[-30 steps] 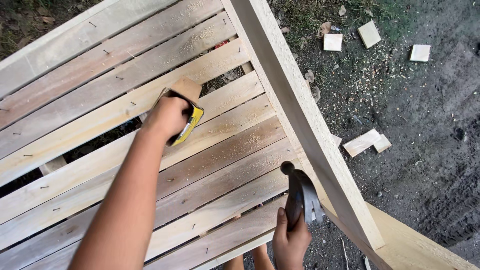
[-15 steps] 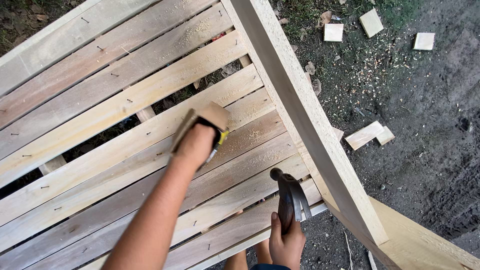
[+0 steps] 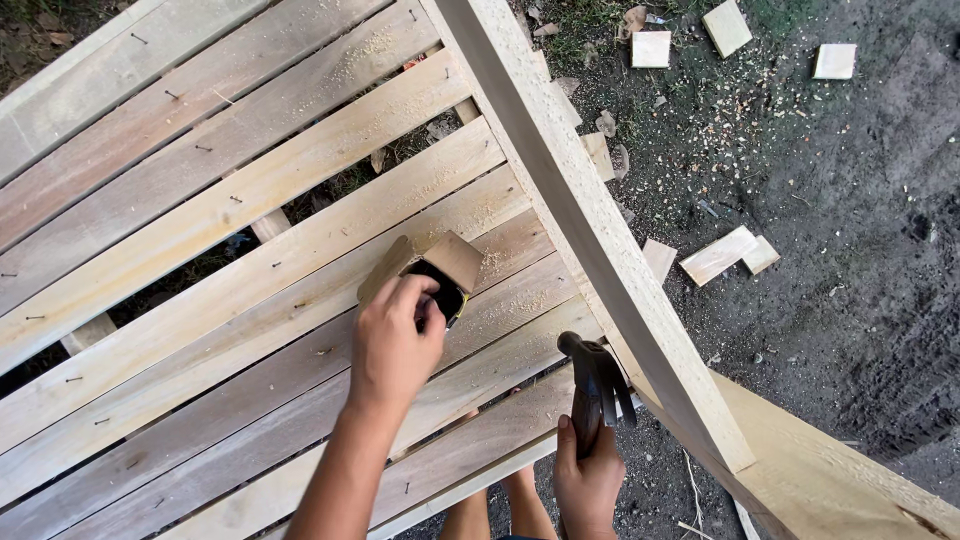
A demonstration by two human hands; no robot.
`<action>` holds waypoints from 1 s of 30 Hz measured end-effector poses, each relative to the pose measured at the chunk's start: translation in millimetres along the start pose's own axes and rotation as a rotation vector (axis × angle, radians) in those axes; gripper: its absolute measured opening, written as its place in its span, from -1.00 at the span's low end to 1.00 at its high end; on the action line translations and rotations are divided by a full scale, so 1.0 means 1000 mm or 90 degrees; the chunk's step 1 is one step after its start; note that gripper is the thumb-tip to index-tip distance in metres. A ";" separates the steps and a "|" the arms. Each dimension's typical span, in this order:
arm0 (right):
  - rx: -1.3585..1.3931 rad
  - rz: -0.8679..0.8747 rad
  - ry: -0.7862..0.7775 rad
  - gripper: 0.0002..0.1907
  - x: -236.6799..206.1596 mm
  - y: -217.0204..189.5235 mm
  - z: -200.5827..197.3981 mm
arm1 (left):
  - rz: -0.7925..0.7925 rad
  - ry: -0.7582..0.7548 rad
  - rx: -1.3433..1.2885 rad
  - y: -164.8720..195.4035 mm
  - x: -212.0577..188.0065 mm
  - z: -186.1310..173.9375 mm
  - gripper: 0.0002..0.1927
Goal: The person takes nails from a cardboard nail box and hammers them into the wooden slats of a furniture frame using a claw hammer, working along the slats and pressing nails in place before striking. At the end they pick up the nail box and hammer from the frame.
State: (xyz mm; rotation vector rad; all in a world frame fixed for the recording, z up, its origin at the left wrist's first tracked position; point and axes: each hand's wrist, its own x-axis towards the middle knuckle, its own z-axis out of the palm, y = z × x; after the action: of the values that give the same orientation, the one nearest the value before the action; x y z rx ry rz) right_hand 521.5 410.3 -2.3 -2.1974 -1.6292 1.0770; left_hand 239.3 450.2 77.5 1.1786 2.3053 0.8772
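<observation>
Cardboard box (image 3: 440, 262) contents hidden by left hand (image 3: 392, 345); hammer (image 3: 596, 385) handle in right hand (image 3: 588, 480).

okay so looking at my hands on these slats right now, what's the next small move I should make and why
Probably draw a nail from the small open cardboard box on the pale wooden slats: your left hand already has fingers at its dark opening, while your right hand grips the dark claw hammer upright, ready. The box's contents are hidden.

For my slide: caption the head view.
Left hand reaching into small cardboard box on slatted wooden frame; right hand gripping hammer.
</observation>
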 end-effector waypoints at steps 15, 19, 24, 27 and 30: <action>-0.058 -0.036 -0.006 -0.61 0.023 0.068 -0.026 | -0.043 -0.049 -0.319 0.021 -0.039 0.202 -0.89; -0.025 -0.050 -0.027 -0.66 0.028 0.073 -0.029 | 0.088 -0.043 -0.057 0.014 -0.037 0.218 -0.91; -0.053 -0.027 -0.030 -0.62 0.031 0.072 -0.031 | 0.079 -0.015 -0.033 0.008 -0.038 0.222 -0.93; -0.021 -0.058 -0.022 -0.67 0.032 0.071 -0.033 | 0.076 0.002 -0.046 0.006 -0.038 0.225 -0.94; -0.020 -0.058 -0.028 -0.66 0.031 0.069 -0.036 | 0.081 0.012 -0.044 0.005 -0.039 0.227 -0.94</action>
State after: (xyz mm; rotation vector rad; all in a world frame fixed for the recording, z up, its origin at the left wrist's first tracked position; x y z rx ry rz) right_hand 600.3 421.6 -28.6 -2.1096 -1.7591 1.0897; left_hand 400.3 499.8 -79.8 1.3041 2.2160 1.0089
